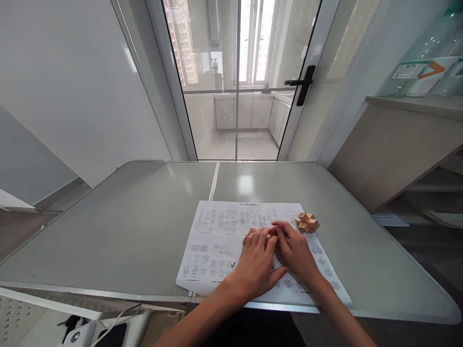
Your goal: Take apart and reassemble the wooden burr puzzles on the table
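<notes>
A light-brown wooden puzzle [249,235] sits low over the printed sheet, mostly covered by my fingers. My left hand [256,262] curls over it from the left, fingers bent and closed on it. From the right, my right hand [297,250] meets it with bent fingers, the fingertips close to those of the left hand. How the right fingers grip the wood is partly hidden. A second wooden puzzle, an assembled star-shaped burr [307,223], rests by the sheet's upper right edge, just beyond my right hand. The paper sheet [210,241] carries rows of small puzzle diagrams.
The grey table [108,226] has a metal rim and a seam down its middle. Behind it stands a glass door with a black handle [306,86]. At right, large plastic bottles [423,72] stand on a wooden cabinet [398,140]. A cable [115,323] lies at lower left.
</notes>
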{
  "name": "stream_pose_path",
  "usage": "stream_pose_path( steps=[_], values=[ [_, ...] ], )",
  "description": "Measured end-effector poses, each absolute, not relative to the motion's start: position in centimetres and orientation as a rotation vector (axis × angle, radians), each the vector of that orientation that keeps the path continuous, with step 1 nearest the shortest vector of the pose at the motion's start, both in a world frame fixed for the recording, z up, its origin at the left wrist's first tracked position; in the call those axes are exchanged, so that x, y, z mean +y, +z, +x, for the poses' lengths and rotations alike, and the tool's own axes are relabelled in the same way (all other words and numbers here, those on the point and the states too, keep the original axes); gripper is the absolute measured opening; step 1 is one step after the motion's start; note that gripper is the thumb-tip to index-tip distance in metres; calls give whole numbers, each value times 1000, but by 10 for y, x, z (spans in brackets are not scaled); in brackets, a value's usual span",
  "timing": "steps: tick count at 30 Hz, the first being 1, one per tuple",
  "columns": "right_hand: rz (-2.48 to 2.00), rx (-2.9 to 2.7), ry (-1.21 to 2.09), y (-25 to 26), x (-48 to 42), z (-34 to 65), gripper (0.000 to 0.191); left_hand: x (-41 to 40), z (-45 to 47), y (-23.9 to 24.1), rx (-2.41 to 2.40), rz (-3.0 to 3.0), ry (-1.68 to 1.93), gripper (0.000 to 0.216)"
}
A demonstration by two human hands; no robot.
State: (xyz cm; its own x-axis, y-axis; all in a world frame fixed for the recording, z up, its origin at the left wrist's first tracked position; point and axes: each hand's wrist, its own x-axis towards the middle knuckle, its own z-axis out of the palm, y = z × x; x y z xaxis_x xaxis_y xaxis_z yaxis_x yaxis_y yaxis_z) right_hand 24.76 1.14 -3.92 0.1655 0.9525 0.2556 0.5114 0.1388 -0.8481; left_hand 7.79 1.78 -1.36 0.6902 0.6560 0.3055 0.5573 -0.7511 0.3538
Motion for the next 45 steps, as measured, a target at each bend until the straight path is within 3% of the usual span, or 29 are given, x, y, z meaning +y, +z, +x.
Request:
stream_pose_path(
  steps=[11,26,45],
  values=[
    [-1510,-1408,578,-46,15,248,27,42,80,-39,1118,2871,499,51],
    [-1538,-1399,592,-44,13,248,29,121,19,-35,1638,2709,499,50],
    [-1518,-1393,616,-42,13,249,28,122,15,-31,1695,2652,587,46]
  ],
)
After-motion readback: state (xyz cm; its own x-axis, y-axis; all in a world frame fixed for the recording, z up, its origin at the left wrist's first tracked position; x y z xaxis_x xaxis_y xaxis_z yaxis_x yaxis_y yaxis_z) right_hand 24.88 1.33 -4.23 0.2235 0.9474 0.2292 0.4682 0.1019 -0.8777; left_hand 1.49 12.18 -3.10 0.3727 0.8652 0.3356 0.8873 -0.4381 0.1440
